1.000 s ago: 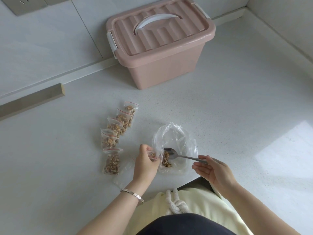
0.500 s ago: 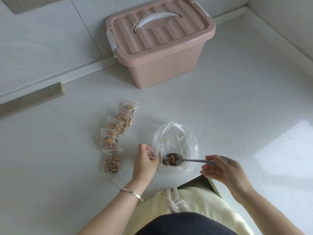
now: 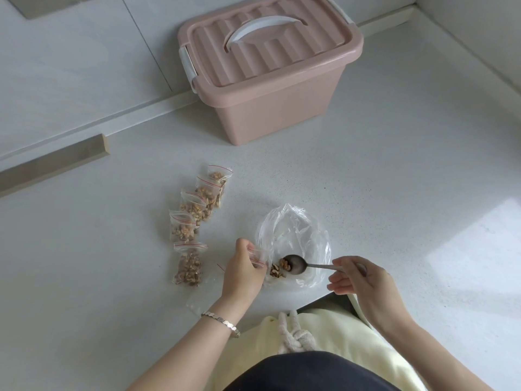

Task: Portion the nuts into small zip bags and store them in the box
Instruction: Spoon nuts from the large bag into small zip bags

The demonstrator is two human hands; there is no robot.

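Note:
My left hand [image 3: 242, 270] pinches a small zip bag [image 3: 258, 256] with a red strip, its mouth turned toward the spoon. My right hand [image 3: 358, 280] holds a metal spoon [image 3: 296, 263] by the handle. The spoon's bowl carries a few walnut pieces right at the small bag's mouth. Under the spoon lies a large clear plastic bag [image 3: 296, 232] with a few nuts [image 3: 277, 272] left in it. Several filled small zip bags [image 3: 194, 215] lie in a row to the left. The pink lidded box [image 3: 270, 66] stands shut at the back.
An empty small zip bag [image 3: 201, 300] lies flat under my left wrist. The white counter [image 3: 394, 193] meets a wall behind the box and on the right. A metal strip [image 3: 53, 162] lies along the wall at the left. The counter's near edge is by my waist.
The spoon went into the large bag, came up with nuts, and now sits tipped at the small bag's mouth. My right hand moved right, then back left. My left hand stayed put.

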